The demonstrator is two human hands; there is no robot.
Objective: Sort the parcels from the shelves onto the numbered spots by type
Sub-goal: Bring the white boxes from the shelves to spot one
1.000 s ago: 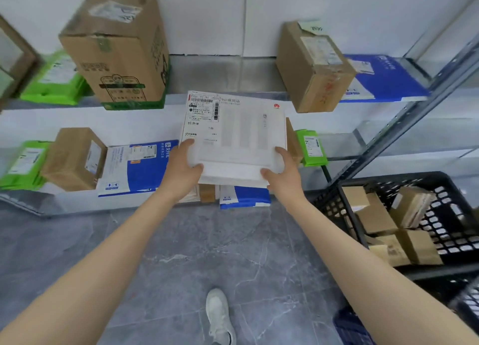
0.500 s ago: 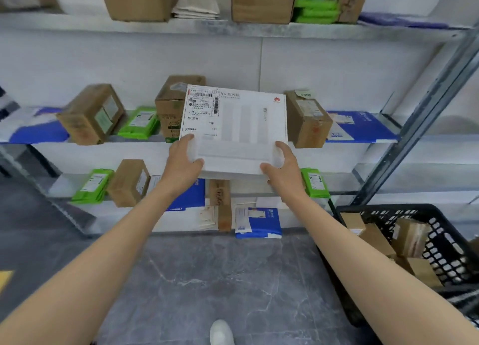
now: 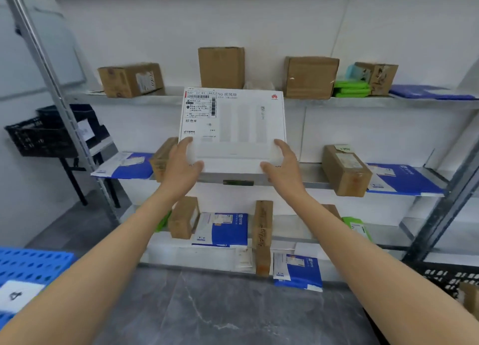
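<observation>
I hold a flat white box (image 3: 241,121) with a shipping label and a red logo up in front of the shelves. My left hand (image 3: 182,163) grips its lower left corner, thumb on the front face. My right hand (image 3: 281,164) grips the lower right corner the same way. Behind it the shelves (image 3: 311,102) carry brown cartons (image 3: 221,67), blue mailers (image 3: 404,178) and green pouches (image 3: 351,88).
A blue perforated crate (image 3: 31,269) with a numbered card (image 3: 18,294) sits at the lower left. Black crates (image 3: 44,134) stand on a stand at the left. Another black crate (image 3: 451,280) with cartons is at the lower right. Grey floor lies below.
The view has risen and swung left: the top shelf, the blue crate and the left black crates now show. Both hands keep hold of the white box, raised higher.
</observation>
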